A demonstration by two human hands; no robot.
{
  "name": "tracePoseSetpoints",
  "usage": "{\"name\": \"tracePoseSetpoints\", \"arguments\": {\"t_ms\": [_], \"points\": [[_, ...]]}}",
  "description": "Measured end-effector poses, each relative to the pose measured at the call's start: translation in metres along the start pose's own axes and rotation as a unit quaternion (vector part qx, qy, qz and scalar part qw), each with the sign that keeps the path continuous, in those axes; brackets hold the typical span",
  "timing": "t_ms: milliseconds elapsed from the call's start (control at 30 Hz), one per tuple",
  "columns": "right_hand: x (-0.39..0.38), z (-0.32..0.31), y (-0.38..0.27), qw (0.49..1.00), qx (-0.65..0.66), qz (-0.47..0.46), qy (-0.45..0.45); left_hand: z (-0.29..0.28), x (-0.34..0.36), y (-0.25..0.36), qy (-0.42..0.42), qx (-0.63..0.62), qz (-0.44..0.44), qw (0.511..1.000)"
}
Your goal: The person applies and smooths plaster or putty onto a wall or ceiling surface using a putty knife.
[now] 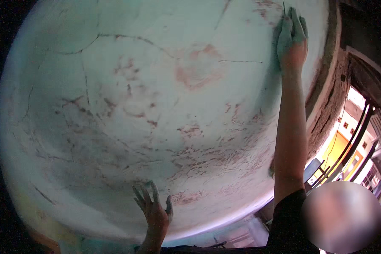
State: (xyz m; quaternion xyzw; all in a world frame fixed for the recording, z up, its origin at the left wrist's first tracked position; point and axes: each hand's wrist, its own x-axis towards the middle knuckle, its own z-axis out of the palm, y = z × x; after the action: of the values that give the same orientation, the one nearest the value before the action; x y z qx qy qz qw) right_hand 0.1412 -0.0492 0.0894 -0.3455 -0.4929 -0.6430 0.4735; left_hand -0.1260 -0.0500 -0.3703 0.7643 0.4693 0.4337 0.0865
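A pale green-white wall (156,97) with cracks and reddish-brown worn patches fills most of the view. High at the right, my right hand (293,40) is raised against the wall with its arm stretched up. Its fingers are closed, and a thin, dark, blade-like piece (284,8) sticks up beside the thumb; the rest of it is hidden by the hand. Low in the middle, my left hand (155,210) has its fingers spread in front of the wall and holds nothing. Whether it touches the surface I cannot tell. Greenish-grey residue coats the fingers of both hands.
A rough, bare-edged wall end (326,106) runs along the right side. Beyond it is an opening with dark slanting bars (347,146) and a yellow-and-white building (343,153). A blurred round area covers the lower right.
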Motion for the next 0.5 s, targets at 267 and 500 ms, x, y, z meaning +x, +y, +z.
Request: {"name": "tracePoseSetpoints", "arguments": {"t_ms": [267, 500], "points": [[0.012, 0.018, -0.054, 0.996, 0.052, -0.015, -0.067, 0.004, 0.001, -0.003, 0.026, -0.031, 0.019, 0.999], [0.005, 0.018, -0.095, 0.986, 0.061, -0.054, -0.149, 0.008, 0.001, -0.005, 0.047, -0.038, 0.034, 0.998]]}}
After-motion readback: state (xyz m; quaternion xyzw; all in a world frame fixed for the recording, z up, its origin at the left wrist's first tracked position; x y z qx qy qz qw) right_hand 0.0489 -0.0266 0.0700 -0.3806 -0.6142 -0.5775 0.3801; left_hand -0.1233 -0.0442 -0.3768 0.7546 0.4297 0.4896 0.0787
